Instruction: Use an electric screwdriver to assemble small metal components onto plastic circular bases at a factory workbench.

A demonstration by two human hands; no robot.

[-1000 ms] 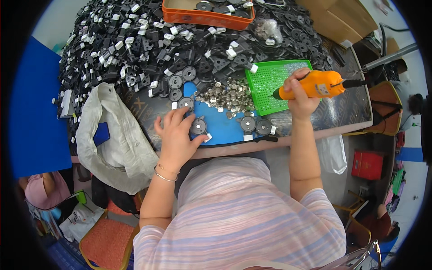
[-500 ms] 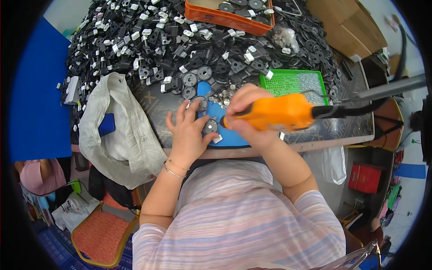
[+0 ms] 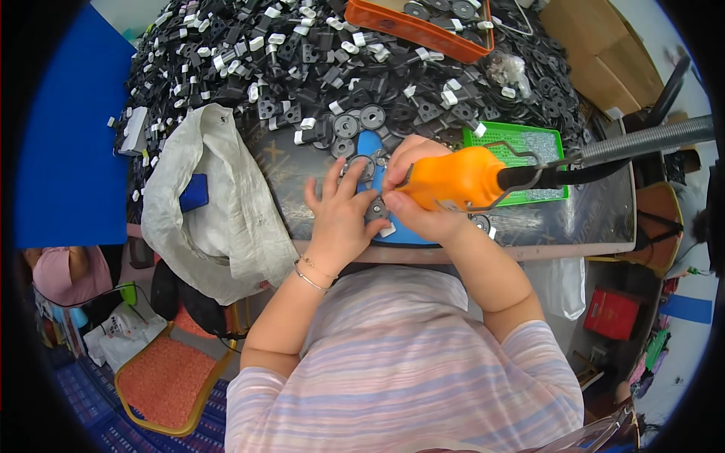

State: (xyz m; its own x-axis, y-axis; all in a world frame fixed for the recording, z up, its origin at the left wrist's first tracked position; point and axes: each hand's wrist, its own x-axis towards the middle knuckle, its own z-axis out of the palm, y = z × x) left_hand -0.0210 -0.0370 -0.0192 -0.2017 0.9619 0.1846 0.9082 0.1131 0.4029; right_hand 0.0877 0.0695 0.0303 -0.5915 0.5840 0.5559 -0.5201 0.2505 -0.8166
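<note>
On the blue mat (image 3: 411, 235) lies a round black disc part (image 3: 377, 210) with a metal centre and a white end piece. My left hand (image 3: 340, 215) holds it between thumb and index finger. Its other fingers spread out toward another black disc (image 3: 364, 167). My right hand (image 3: 427, 204) is wrapped round an orange electric screwdriver (image 3: 461, 177), tilted with its cable end to the right. The driver's tip is hidden behind my fingers, which sit just above and right of the held part. Small metal pieces by these fingers are mostly covered.
A heap of black parts with white ends (image 3: 302, 53) fills the table's far side. Beyond my right hand is a green tray (image 3: 483, 136) of small metal pieces. An orange bin (image 3: 423, 30) stands at the back, a cardboard box (image 3: 604, 53) right, a whitish sack (image 3: 219, 204) left.
The whole view has shifted, so the table sits further right. My right hand with the screwdriver has moved left over the small metal pieces, uncovering a disc part near its wrist. My left hand keeps its hold.
</note>
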